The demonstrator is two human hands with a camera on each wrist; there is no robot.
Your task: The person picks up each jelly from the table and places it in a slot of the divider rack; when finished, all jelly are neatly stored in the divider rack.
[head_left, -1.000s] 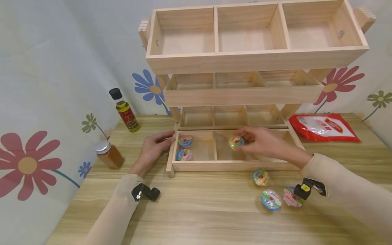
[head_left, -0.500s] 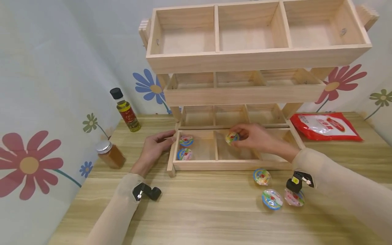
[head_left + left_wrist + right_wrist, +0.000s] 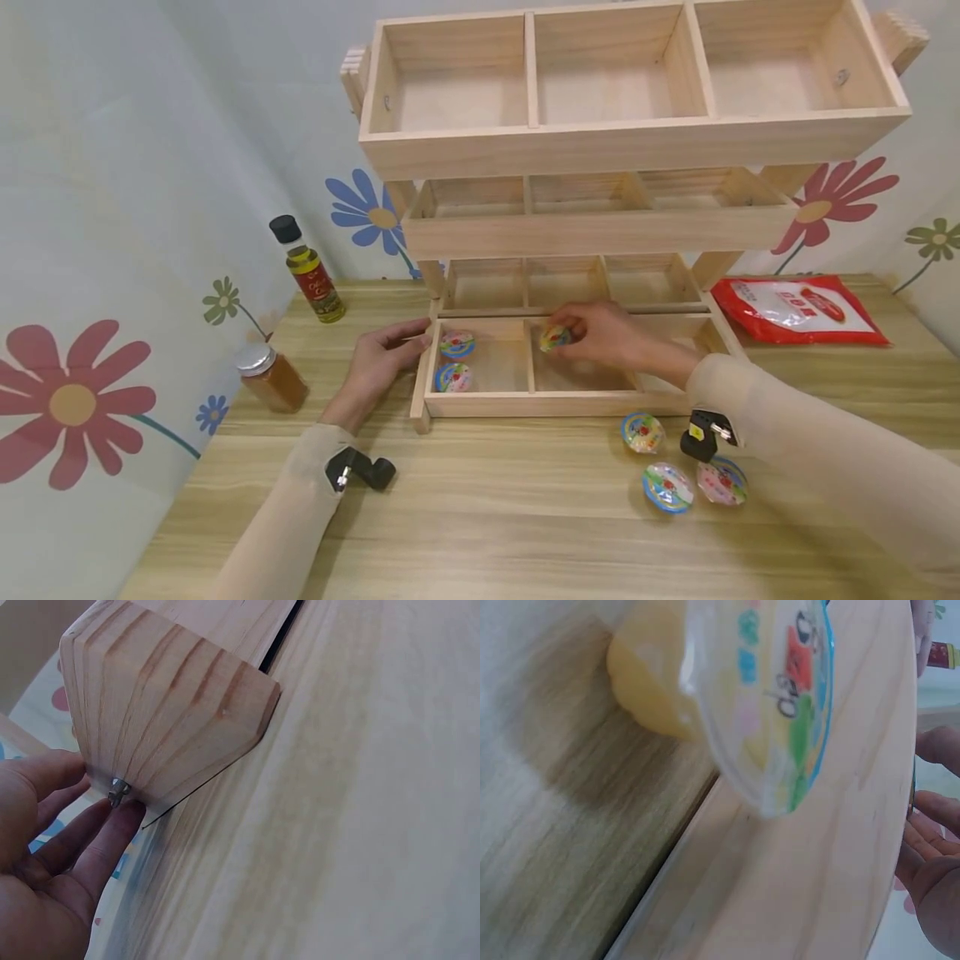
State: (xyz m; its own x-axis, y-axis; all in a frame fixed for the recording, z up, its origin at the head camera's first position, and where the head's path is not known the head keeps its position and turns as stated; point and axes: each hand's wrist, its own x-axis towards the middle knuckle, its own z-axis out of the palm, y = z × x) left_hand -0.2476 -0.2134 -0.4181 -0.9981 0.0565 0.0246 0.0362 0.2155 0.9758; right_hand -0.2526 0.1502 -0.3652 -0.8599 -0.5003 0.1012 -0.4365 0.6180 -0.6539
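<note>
Loose cups: Three lie on the table [image 3: 480,542] before the front tray [image 3: 525,406], toward its right corner. A white-and-blue cup [image 3: 667,487] is nearest you, a pink cup [image 3: 722,482] just to its right, a yellow cup [image 3: 642,432] closest to the tray.
Jar: Your silver-lidded jar [image 3: 273,379] stands near the table's left edge.
Left hand: Your left hand [image 3: 378,367] touches the tray's left end, fingers extended, fingertips at the bolt [image 3: 118,791]; you cannot tell whether they press it.
Right hand: Your right hand [image 3: 603,333] pinches the held cup [image 3: 553,337] between thumb and fingers.
Held cup: It is at the tray's middle compartment, beside the left divider; contact with the floor cannot be told.
Stored cups: Two cups [image 3: 453,378] lie along the left wall of the left compartment.
Bag: A red-and-white bag [image 3: 802,310] lies flat, right of the rack [image 3: 600,233].
Bottle: Your oil bottle [image 3: 311,279] stands near the table's back-left corner.
</note>
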